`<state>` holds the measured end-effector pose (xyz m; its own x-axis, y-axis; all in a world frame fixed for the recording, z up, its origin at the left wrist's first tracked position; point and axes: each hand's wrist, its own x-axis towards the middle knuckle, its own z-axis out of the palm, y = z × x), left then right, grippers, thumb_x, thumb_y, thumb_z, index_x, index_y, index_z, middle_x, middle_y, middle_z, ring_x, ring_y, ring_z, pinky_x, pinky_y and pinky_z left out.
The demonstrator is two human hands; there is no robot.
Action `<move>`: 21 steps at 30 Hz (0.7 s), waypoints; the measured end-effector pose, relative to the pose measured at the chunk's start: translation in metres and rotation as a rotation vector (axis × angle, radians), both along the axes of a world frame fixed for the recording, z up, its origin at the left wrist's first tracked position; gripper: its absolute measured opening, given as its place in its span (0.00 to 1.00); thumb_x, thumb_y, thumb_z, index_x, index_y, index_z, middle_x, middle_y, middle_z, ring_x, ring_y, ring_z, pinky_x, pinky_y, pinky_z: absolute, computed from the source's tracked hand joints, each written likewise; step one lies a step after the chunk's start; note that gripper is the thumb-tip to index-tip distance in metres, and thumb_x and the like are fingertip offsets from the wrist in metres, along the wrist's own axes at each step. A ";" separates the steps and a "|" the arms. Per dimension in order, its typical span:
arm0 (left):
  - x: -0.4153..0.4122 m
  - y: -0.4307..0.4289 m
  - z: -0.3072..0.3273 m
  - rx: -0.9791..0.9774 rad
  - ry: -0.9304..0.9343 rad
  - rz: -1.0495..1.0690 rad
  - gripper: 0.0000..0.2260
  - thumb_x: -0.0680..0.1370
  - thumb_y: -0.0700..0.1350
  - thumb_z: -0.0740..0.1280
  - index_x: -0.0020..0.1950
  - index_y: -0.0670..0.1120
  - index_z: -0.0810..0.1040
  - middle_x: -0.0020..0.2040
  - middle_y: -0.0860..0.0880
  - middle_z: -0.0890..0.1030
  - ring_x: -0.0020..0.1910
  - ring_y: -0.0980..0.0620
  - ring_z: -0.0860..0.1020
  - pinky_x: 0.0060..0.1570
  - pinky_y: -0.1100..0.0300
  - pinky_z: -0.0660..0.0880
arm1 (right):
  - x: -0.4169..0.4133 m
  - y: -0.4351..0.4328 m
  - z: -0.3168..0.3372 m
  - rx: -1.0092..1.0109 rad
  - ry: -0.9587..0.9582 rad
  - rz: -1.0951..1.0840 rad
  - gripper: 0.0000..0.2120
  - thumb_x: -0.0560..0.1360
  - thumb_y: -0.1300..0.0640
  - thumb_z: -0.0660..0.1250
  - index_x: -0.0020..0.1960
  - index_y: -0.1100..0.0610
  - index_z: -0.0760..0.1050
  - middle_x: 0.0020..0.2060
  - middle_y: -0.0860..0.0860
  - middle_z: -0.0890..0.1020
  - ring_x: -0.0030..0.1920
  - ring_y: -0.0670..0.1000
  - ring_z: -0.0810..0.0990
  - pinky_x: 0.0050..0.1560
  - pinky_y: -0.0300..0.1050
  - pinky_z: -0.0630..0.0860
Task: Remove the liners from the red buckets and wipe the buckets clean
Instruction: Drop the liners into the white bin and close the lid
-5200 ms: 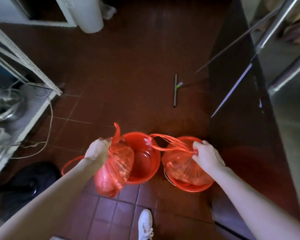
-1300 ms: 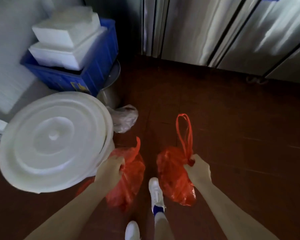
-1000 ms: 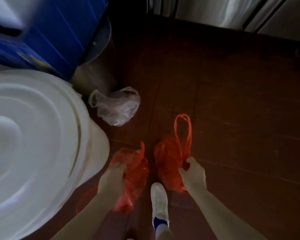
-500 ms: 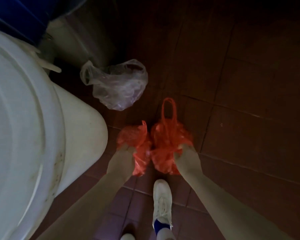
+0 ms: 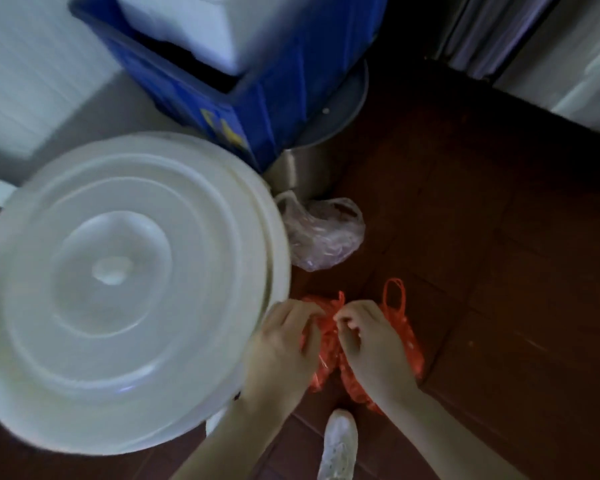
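Pulled back up since half a second ago, showing way more of the white lidded bin [image 5: 118, 289]. Still pinching the bunched red liners [image 5: 409, 344] with left hand [image 5: 284, 344] and right hand [image 5: 371, 348], bundles touching, just right of the bin.

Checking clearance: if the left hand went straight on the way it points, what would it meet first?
Past the red liner it grips, the left hand would likely reach the clear plastic bag; depth is unclear.
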<state>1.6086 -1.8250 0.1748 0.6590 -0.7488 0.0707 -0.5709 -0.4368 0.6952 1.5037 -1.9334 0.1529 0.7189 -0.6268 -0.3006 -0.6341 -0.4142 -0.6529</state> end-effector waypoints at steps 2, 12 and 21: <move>0.038 0.027 0.021 -0.030 -0.056 0.151 0.07 0.74 0.39 0.65 0.48 0.45 0.81 0.45 0.50 0.80 0.44 0.51 0.77 0.47 0.59 0.74 | 0.030 0.014 0.029 -0.066 -0.141 0.071 0.07 0.75 0.65 0.67 0.52 0.58 0.78 0.51 0.51 0.78 0.51 0.51 0.78 0.53 0.47 0.76; 0.227 0.136 0.031 0.503 -0.144 0.240 0.25 0.73 0.44 0.74 0.69 0.45 0.74 0.69 0.43 0.72 0.66 0.39 0.68 0.63 0.43 0.69 | 0.206 0.089 0.062 -0.148 -0.061 0.428 0.20 0.79 0.54 0.64 0.70 0.53 0.69 0.64 0.48 0.72 0.62 0.50 0.72 0.61 0.45 0.73; 0.276 0.165 -0.013 0.571 -0.101 -0.106 0.25 0.75 0.47 0.71 0.71 0.49 0.69 0.64 0.49 0.70 0.61 0.48 0.71 0.56 0.53 0.75 | 0.298 0.159 0.024 -0.179 0.150 0.515 0.24 0.76 0.56 0.68 0.70 0.56 0.66 0.63 0.51 0.72 0.63 0.53 0.72 0.61 0.46 0.73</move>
